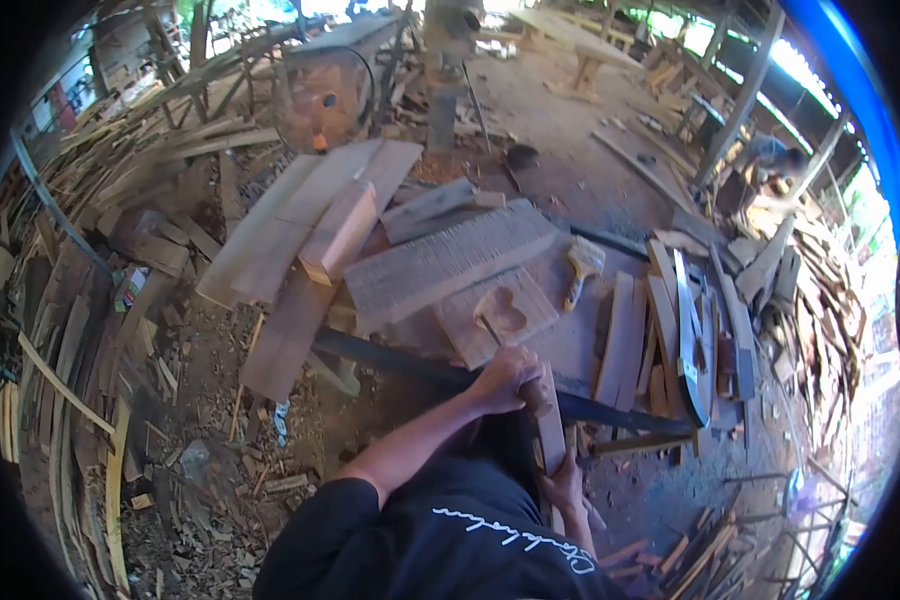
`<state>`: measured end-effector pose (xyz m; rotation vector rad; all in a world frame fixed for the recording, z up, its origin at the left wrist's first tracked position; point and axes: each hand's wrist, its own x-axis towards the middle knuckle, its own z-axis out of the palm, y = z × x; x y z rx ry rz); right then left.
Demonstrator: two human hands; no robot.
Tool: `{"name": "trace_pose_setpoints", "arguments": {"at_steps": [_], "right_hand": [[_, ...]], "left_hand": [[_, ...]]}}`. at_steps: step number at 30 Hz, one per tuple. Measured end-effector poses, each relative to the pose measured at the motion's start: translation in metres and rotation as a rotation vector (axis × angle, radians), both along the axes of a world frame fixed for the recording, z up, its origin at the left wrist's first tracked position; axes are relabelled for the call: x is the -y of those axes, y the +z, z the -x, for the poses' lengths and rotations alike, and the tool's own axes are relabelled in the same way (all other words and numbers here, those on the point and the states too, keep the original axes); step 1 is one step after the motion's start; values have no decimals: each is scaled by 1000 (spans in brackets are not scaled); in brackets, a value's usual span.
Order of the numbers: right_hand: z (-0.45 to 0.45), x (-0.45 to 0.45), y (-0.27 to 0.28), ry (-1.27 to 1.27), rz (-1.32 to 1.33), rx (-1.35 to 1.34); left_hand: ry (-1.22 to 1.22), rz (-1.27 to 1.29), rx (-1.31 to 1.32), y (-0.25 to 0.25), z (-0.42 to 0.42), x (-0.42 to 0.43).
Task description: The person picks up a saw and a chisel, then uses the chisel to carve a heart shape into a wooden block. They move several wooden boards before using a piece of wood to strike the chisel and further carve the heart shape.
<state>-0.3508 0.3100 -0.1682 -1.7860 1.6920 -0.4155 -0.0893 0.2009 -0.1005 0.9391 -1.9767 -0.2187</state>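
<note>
My left hand (508, 380) is closed around the wooden handle (538, 400) of a chisel-like tool. Its thin dark shaft (488, 328) points at a board (460, 328) with a rounded, two-lobed hollow (511, 308) cut into it. Low in the view, close to my body, my right hand (566, 486) grips the lower end of a straight wooden block (550, 430). The block's upper part is right beside my left hand; whether it touches the chisel handle I cannot tell. A thick, rough-sawn plank (450, 262) lies just behind the hollowed board.
On the bench, a tool with a yellowish handle (582, 268) lies near several wood strips (620, 335) and a long metal blade (684, 345). Wide boards (290, 220) extend to the left. Wood chips (210, 510) litter the ground. Another person (765, 165) sits far right.
</note>
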Motion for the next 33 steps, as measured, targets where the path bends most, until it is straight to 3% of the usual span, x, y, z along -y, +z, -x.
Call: {"name": "trace_pose_setpoints", "arguments": {"at_steps": [8,33], "right_hand": [[-20,-7,6,-28,31,22],[-36,-12,23,-61,-4,-103]], "left_hand": [[106,-11,-316,-1,-29,-20],[101,97,-595,5,-63,-19]]}}
